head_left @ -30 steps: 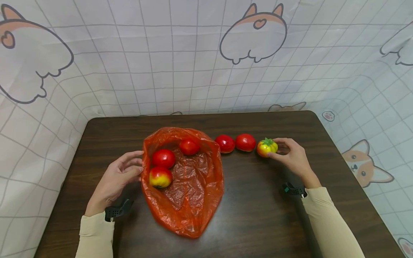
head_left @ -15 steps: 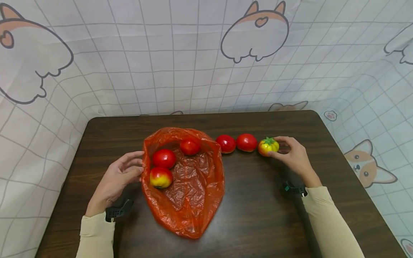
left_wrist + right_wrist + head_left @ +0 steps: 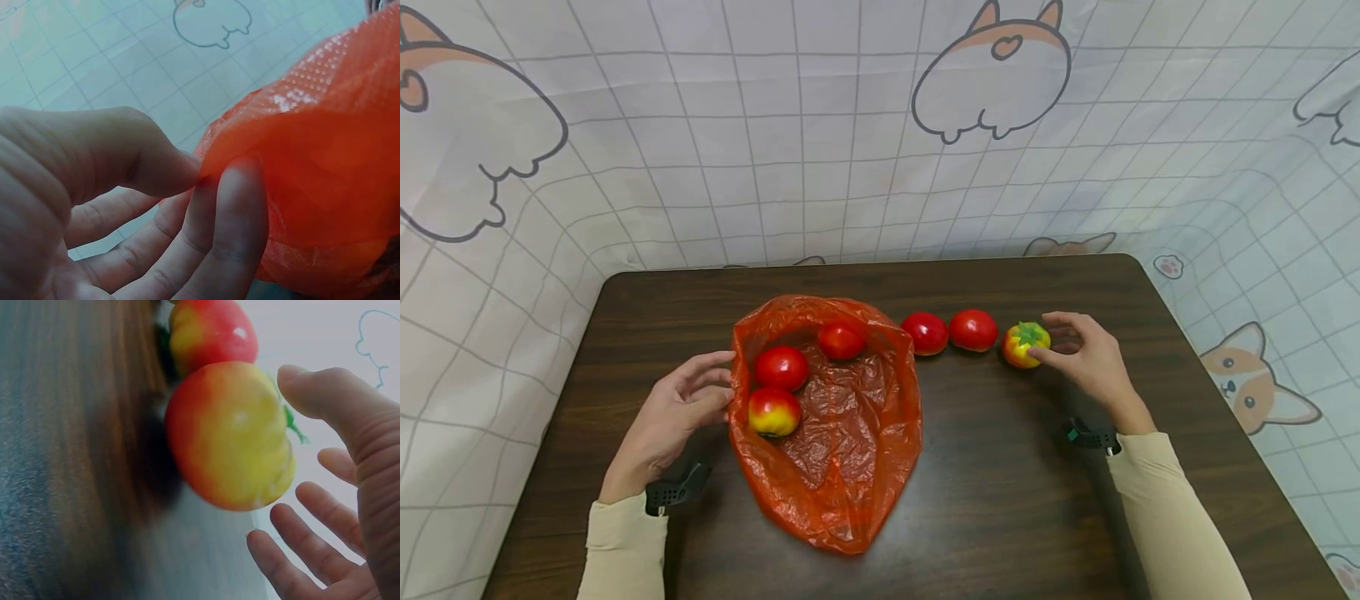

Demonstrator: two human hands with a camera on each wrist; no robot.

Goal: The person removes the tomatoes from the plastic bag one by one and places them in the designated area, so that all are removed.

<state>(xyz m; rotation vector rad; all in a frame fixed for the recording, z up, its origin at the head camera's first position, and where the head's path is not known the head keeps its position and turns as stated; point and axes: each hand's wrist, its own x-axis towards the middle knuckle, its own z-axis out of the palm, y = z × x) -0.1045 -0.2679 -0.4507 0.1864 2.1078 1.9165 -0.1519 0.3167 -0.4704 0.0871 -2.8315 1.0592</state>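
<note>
My left hand (image 3: 658, 421) pinches the left rim of an orange-red plastic bag (image 3: 857, 417) between thumb and fingertip, as the left wrist view shows. The bag's mouth faces up, and inside sit two red tomatoes (image 3: 781, 369) and a red-and-yellow one (image 3: 773, 417). At the right, my right hand (image 3: 1092, 362) is beside a yellow-and-red tomato (image 3: 1024, 350) with a green calyx. Its thumb and fingers are spread next to that tomato; in the right wrist view the fingers stand apart from the fruit (image 3: 231, 437), the thumb tip close to it.
Two red tomatoes (image 3: 973, 331) lie in a row between the bag and the yellow-and-red tomato on the dark wooden table (image 3: 1000, 500). A white gridded cloth (image 3: 820, 150) with cartoon dogs hangs behind and beside the table.
My right hand's fingers have come away from the yellow-and-red tomato and shifted slightly right. That tomato's green top has tipped a little. My left hand and the bag have stayed put.
</note>
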